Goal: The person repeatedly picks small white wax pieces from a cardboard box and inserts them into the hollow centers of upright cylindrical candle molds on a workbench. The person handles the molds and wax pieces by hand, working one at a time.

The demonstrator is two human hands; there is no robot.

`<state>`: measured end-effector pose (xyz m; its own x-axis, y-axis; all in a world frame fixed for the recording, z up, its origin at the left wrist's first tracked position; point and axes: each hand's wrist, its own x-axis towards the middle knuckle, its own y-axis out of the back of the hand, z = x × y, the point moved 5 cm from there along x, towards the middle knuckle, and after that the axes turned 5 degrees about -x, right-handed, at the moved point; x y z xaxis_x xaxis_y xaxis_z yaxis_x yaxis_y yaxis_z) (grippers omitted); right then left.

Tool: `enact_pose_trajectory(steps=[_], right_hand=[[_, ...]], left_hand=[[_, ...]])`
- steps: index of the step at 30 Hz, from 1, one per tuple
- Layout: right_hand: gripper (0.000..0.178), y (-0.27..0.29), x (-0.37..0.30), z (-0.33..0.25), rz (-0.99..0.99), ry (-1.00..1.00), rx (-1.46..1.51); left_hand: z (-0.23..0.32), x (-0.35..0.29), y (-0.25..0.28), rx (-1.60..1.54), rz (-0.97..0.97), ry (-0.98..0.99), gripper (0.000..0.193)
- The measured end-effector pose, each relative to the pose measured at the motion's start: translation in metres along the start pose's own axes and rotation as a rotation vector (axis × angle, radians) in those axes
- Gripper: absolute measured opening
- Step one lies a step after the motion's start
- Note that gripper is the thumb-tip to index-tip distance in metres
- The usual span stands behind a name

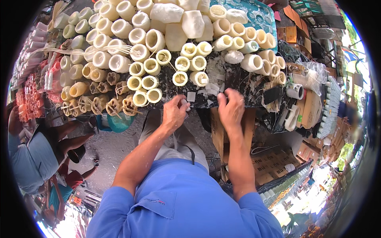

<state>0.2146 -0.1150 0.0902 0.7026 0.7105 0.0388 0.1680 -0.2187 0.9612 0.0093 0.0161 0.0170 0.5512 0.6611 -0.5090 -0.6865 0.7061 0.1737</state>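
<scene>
At the table's near edge my left hand (174, 113) is closed, thumb and fingers pinched on a small white piece, probably wax. Just beyond its fingertips lies a flat white square (191, 96). My right hand (232, 109) is open with thumb and forefinger apart, touching or just over the edge beside broken white wax chips (212, 89). Ahead of both hands stand pale yellow wax cups (180, 78), some with wicks inside. One cup (199, 78) has a white square at its rim. More cups (150, 82) stand together beyond my left hand.
Large white wax blocks (192, 23) and many hollow cups fill the back. Wicks (91, 50) lie across cups at left, near flower-shaped brown pieces (113, 107). A dark phone-like slab (272, 95), a mug (295, 91) and cardboard lie right. People (37, 154) are at left.
</scene>
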Motion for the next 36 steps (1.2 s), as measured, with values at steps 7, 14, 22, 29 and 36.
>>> enact_pose_trajectory(steps=[7, 14, 22, 29, 36], right_hand=[[0.036, -0.013, -0.062, -0.117, -0.254, -0.115, 0.91], [0.022, -0.016, -0.042, -0.14, -0.32, -0.151, 1.03], [0.021, -0.02, -0.025, -0.122, -0.312, -0.25, 0.841], [0.026, 0.019, 0.013, -0.15, -0.23, -0.043, 0.624], [0.021, 0.003, 0.079, -0.214, -0.01, 0.333, 0.487]], left_hand=[[0.036, -0.043, 0.029, -0.732, 0.017, 0.281, 0.025], [0.07, -0.032, 0.082, -0.435, -0.069, 0.177, 0.025], [0.136, 0.071, 0.126, 0.608, 0.187, -0.372, 0.04], [0.121, 0.064, 0.13, 0.69, 0.224, -0.517, 0.013], [0.106, 0.028, 0.146, 0.487, 0.275, -0.594, 0.016]])
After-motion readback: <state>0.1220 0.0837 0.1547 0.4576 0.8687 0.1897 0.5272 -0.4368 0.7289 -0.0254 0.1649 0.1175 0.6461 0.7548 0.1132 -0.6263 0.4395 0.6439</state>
